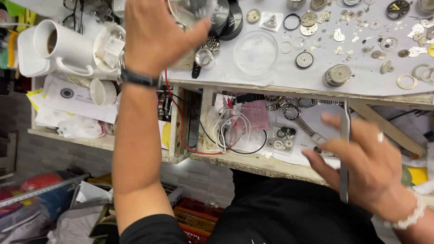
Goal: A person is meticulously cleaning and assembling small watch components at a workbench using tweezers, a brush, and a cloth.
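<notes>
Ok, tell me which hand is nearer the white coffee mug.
Left. The left hand is up on the bench just right of the white mug; the right hand, holding tweezers, is far across.

A mug (61, 45) is sitting at the desk's (271, 83) left edge, a small bowl (108, 45) just right of it. A round dish (256, 52) is lying mid-desk, with loose watch parts (361, 31) spreading toward the right edge. An open drawer (253, 158) is hanging below the front edge, coiled wires (233, 129) lying in it.
</notes>
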